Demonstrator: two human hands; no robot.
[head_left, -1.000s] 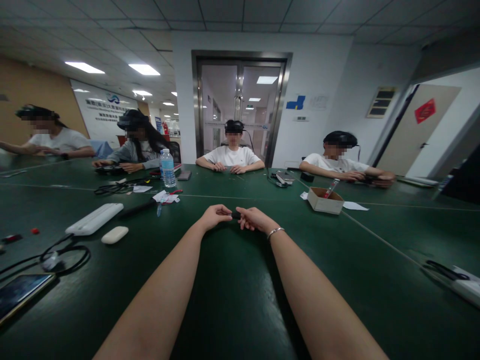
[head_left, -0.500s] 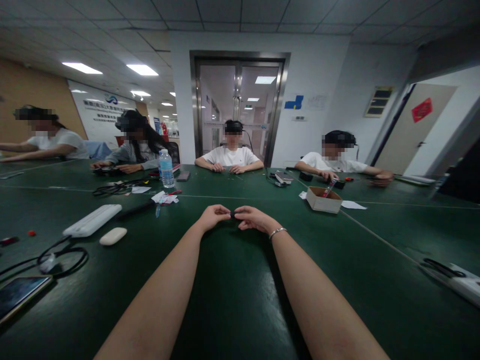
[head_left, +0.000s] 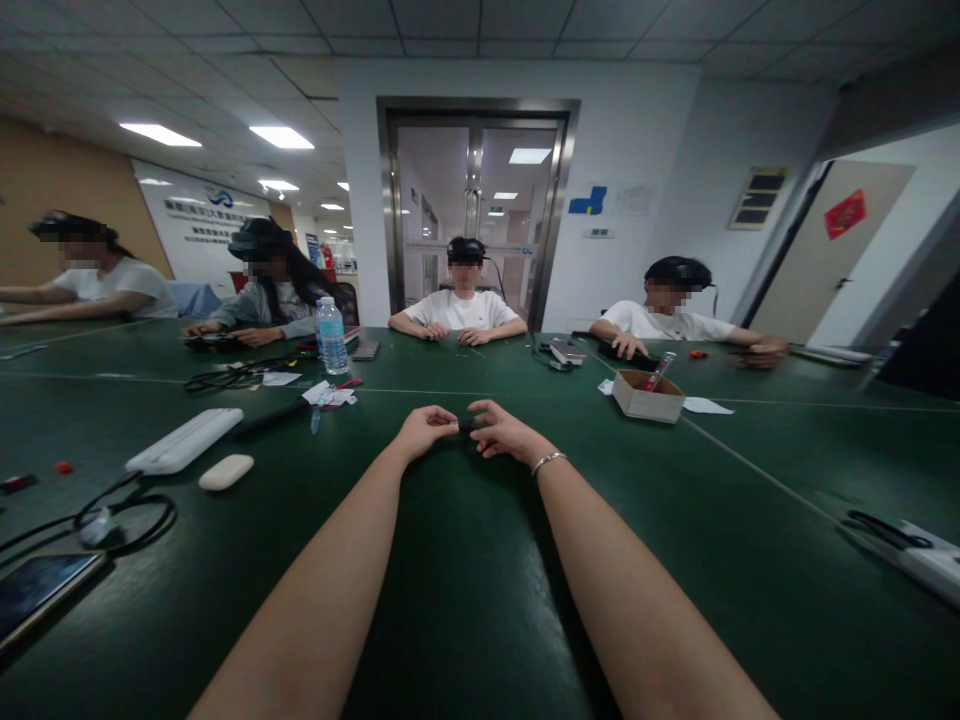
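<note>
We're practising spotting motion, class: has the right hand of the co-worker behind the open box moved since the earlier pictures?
Yes: the co-worker's right hand has moved toward picture left, measured against the open box.

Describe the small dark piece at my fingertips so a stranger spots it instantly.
On the green table, follow the two bare forearms forward until the hands nearly meet. The small dark piece sits between left hand and right hand. Unlike the black cables lying farther left, it is held in fingertips.
</note>
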